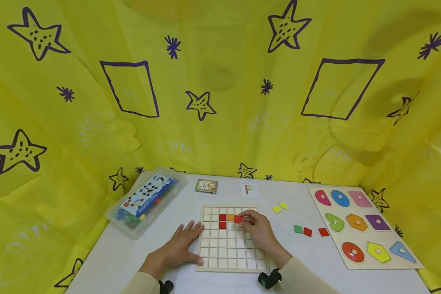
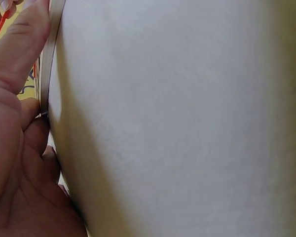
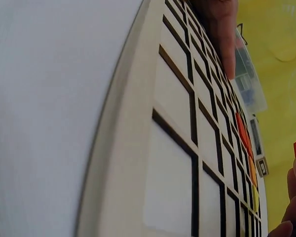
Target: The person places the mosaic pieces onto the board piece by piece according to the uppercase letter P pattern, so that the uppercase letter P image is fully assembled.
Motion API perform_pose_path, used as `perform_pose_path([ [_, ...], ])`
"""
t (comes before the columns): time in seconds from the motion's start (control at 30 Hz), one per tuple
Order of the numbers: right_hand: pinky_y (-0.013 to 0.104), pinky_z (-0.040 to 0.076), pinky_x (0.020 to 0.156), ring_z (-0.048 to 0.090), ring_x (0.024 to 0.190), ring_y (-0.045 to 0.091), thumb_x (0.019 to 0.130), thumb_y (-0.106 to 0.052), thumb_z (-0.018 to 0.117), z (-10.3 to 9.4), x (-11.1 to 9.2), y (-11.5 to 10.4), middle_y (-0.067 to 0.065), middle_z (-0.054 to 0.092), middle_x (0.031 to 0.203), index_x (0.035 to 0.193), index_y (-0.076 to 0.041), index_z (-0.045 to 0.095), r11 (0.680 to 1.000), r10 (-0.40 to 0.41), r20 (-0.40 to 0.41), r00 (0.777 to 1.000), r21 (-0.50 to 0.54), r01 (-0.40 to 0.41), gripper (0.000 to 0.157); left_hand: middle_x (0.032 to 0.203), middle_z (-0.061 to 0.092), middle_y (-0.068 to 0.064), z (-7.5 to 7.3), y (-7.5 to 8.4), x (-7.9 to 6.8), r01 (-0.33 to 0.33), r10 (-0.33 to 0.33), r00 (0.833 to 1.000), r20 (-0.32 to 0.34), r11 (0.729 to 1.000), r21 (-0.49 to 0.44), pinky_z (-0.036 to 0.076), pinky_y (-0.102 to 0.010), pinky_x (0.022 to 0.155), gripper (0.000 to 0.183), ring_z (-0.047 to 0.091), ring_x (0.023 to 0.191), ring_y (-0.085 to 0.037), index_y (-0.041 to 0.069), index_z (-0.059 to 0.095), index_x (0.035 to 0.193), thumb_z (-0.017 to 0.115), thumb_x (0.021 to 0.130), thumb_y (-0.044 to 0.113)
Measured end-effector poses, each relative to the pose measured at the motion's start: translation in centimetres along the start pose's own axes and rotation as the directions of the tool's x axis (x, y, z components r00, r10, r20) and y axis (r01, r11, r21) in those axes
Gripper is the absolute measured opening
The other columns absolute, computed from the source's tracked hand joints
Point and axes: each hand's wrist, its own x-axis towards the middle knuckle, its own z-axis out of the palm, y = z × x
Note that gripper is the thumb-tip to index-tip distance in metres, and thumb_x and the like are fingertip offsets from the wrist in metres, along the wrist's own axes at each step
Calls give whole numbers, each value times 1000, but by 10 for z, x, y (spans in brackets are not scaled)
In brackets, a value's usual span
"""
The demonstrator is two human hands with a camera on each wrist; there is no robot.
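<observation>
A wooden grid board [image 1: 228,265] lies on the table. My left hand [image 1: 181,247] rests along its left side, fingers spread, with fingertips and thumb at the frame's edge. Over the board's upper part, my right hand [image 1: 259,230] pinches a red square tile [image 1: 238,219] between thumb and fingers. The left wrist view shows this tile [image 2: 3,22] edge-on. Two red tiles [image 1: 222,225] sit one above the other in cells, with an orange tile [image 1: 230,217] beside the upper one. A yellow tile [image 3: 256,200] beyond the orange one shows in the right wrist view.
Two yellow pieces [image 1: 277,209], a green tile [image 1: 298,229] and two red tiles [image 1: 323,232] lie right of the board. Further right is a shape puzzle [image 1: 338,245]. A pattern card [image 1: 249,189], a small box [image 1: 206,186] and a clear plastic case [image 1: 147,200] stand behind.
</observation>
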Motion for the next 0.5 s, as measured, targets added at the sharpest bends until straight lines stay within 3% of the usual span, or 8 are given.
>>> perform_pose_path([
  [0.27,17,55,68,63,86,16,91,0,77,18,-7,-2,6,74,95,111,-7,75,1000,-19,72,997,-15,20,21,172,30,-18,0,0,0,-5,5,1000,-3,1000,5,2,-64,132,112,14,163,-43,4,36,164,91,75,46],
  [0.5,19,52,66,62,78,12,87,2,78,32,-9,1,4,73,88,106,-8,77,995,-54,49,997,-84,58,21,172,30,-18,0,0,0,-1,1,1000,-4,1000,4,2,-64,132,112,14,163,-42,4,36,163,91,75,46],
])
